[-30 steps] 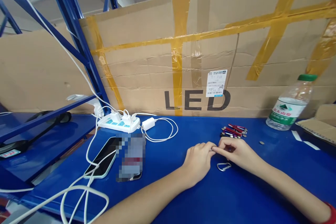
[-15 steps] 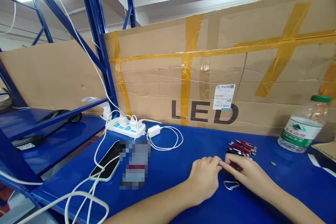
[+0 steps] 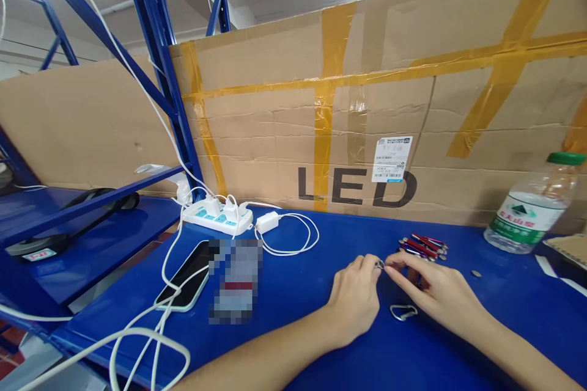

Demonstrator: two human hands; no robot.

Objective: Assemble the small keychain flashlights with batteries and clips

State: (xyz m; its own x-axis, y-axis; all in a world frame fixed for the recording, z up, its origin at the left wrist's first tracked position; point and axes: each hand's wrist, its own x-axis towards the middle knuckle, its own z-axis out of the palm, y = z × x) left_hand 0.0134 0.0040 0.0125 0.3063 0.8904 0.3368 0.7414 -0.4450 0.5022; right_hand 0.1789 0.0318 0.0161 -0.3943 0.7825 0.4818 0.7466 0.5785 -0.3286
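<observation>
My left hand (image 3: 355,300) is closed, and a small metal ring (image 3: 379,264) shows at its fingertips. Thumb and forefinger of my right hand (image 3: 433,290) pinch at the ring's right side, so the two hands nearly meet over it. Something small and dark lies partly hidden under my right palm; I cannot make out what it is. Just below, on the blue surface, rests a silver carabiner (image 3: 403,313). Beyond my right hand is a small pile of slim red and purple metallic pieces (image 3: 422,245) with silver ends.
A blue tabletop (image 3: 293,281) carries a phone (image 3: 186,275), a blurred-out item (image 3: 236,281), a white power strip (image 3: 217,217) and white cables (image 3: 169,293). To the right are a small round disc (image 3: 476,274) and a water bottle (image 3: 527,214). Tall cardboard (image 3: 266,140) stands behind.
My fingertips have come slightly apart, and the metal ring now shows between them. The camera view has shifted a little. The carabiner stays on the table.
</observation>
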